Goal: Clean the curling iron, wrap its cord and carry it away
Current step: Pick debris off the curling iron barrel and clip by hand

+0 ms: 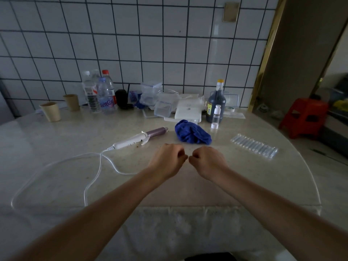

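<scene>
Both the left hand (166, 159) and the right hand (207, 160) hover knuckle to knuckle above the pale marble surface (235, 176), fingers curled into loose empty fists. The white-handled, purple-barrelled curling iron (140, 138) lies just beyond the left hand, its white cord (94, 166) looping leftward, a crumpled blue cloth (192, 133) beside it.

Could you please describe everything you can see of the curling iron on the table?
The curling iron lies flat on the pale table, untouched by either hand. It has a white plastic-looking handle with a clamp lever and a shiny purple barrel pointing right and away, towards the blue cloth. Its white cord trails unwrapped in loose loops to the left. Brownish specks mark the handle near the clamp.
</scene>
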The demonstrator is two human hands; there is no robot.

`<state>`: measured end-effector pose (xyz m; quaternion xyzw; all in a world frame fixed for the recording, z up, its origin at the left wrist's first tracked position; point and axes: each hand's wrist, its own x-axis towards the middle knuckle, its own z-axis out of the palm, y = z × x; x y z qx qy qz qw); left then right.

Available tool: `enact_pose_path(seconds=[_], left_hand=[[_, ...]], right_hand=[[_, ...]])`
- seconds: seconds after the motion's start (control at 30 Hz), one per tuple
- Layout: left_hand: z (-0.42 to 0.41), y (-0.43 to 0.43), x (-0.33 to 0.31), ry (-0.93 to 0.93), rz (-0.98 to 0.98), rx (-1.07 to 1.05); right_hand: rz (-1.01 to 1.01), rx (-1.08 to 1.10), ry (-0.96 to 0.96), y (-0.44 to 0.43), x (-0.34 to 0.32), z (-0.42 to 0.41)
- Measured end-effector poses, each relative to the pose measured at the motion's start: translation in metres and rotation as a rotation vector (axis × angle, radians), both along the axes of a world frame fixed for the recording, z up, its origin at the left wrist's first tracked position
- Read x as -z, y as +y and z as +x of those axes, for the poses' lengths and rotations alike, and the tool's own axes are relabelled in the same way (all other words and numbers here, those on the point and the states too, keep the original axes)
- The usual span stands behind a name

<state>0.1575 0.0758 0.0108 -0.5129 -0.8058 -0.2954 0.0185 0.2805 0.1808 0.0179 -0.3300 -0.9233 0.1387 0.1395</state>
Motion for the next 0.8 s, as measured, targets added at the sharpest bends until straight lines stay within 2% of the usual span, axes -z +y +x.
enact_pose_path(seconds=[0.17,0.33,0.4,0.5,0.63,0.8], left_hand=[[-0.019,-0.014,-0.009,-0.193,0.009,0.098],[-0.029,-0.027,-0.013,-0.436,0.083,0.081],[-0.041,-0.031,-0.014,-0.403,0.167,-0.003],[-0.076,-0.036,-0.016,-0.24,0.197,-0.14],[-0.131,-0.034,-0.007,-0.04,0.013,-0.227],[-0.175,-0.009,0.009,0.011,-0.257,-0.272]], right_hand=[[-0.199,-0.199,0.102,0.009,0.004,0.003],[-0.221,-0.228,0.245,0.004,0.014,-0.017],[-0.245,-0.22,0.292,0.005,0.018,-0.028],[-0.267,-0.237,0.288,0.009,0.023,-0.048],[-0.323,-0.224,0.318,0.017,0.025,-0.081],[-0.301,-0.254,0.281,0.031,0.027,-0.122]])
